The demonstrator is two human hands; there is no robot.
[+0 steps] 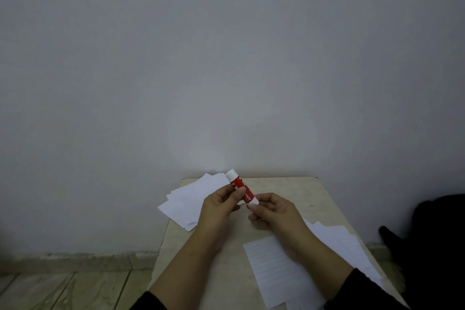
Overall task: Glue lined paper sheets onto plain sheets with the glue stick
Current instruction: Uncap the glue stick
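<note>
Left hand grips the glue stick around its red middle, fingers and thumb curled round the barrel. Right hand pinches the stick's lower white end with its fingertips. Stick is tilted, white cap up and away from the person, held above the table. Lined sheet lies flat on the table below the right forearm, more sheets just beside it. Loose pile of sheets sits left of the stick, overhanging the table's far-left corner.

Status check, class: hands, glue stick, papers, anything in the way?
Left hand grips glue stick; right hand pinches its lower end. Lined sheet flat on table. Nothing blocking.
</note>
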